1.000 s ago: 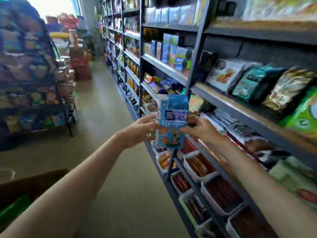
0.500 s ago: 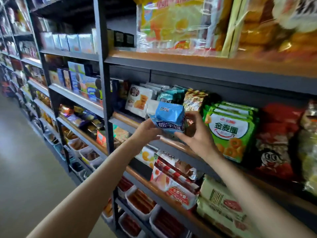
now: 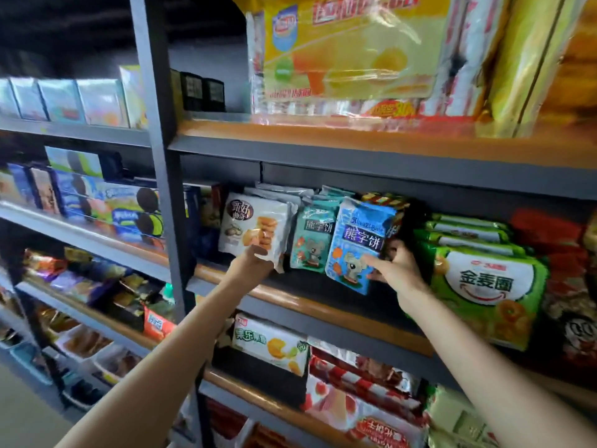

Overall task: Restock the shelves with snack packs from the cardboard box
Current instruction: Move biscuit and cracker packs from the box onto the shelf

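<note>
A blue snack pack (image 3: 357,240) with a cartoon bear stands upright on the middle shelf (image 3: 310,307), between a teal pack (image 3: 311,240) and a row of green packs (image 3: 484,286). My right hand (image 3: 399,270) grips the blue pack's lower right side, thumb on the front and fingers behind it. My left hand (image 3: 255,261) holds the bottom edge of a white biscuit pack (image 3: 255,226) standing left of the teal one; its fingertips are hidden behind that pack. The cardboard box is out of view.
A grey upright post (image 3: 161,189) divides the shelving to the left of my hands. Large yellow packs (image 3: 349,56) fill the shelf above. Red and white packs (image 3: 352,376) lie on the shelf below. Boxed cookies (image 3: 129,208) line the left bay.
My view swung from the aisle up to the middle shelf. The blue pack went from both hands in mid-air onto the shelf, and my left hand moved off it to the white pack.
</note>
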`<act>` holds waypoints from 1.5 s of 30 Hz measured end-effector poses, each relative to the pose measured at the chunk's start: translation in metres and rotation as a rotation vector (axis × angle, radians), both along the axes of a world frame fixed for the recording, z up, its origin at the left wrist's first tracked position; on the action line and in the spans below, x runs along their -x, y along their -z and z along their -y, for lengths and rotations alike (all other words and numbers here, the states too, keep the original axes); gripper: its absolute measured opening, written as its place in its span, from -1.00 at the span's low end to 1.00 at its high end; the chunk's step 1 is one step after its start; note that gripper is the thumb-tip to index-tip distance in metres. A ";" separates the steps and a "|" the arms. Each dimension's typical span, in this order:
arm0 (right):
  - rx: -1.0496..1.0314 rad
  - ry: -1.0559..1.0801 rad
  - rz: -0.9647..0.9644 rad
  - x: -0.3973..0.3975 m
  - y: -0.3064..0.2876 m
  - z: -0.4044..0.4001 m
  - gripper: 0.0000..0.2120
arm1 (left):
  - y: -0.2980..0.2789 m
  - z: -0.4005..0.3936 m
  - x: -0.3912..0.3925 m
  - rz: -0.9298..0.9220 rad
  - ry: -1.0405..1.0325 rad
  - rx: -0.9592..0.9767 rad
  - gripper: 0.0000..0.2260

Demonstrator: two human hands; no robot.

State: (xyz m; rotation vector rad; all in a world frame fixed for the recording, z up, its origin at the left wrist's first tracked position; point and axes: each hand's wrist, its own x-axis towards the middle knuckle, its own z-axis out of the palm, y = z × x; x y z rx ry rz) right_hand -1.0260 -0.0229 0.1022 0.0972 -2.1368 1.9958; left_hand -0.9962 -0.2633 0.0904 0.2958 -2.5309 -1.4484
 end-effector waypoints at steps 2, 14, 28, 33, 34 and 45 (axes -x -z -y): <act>0.009 0.008 0.024 0.006 -0.002 0.006 -0.72 | 0.001 0.003 0.010 0.001 0.011 0.032 -0.69; -0.090 -0.098 0.235 0.047 0.006 0.093 -0.74 | 0.002 0.003 0.037 0.039 0.133 0.424 -0.57; -0.404 0.072 -0.206 0.006 -0.019 0.066 -0.72 | 0.007 -0.035 -0.016 -0.331 -0.284 0.182 -0.65; -0.570 -0.185 -0.598 -0.069 0.011 0.080 -0.72 | 0.042 -0.058 -0.095 -0.417 -0.457 0.022 -0.64; -0.641 -0.343 -0.575 -0.085 0.028 0.083 -0.71 | 0.059 -0.061 -0.116 -0.331 -0.489 0.001 -0.66; -1.388 -1.527 -0.425 -0.329 0.203 0.139 -0.71 | 0.241 -0.096 -0.516 0.744 -1.023 -0.170 -0.53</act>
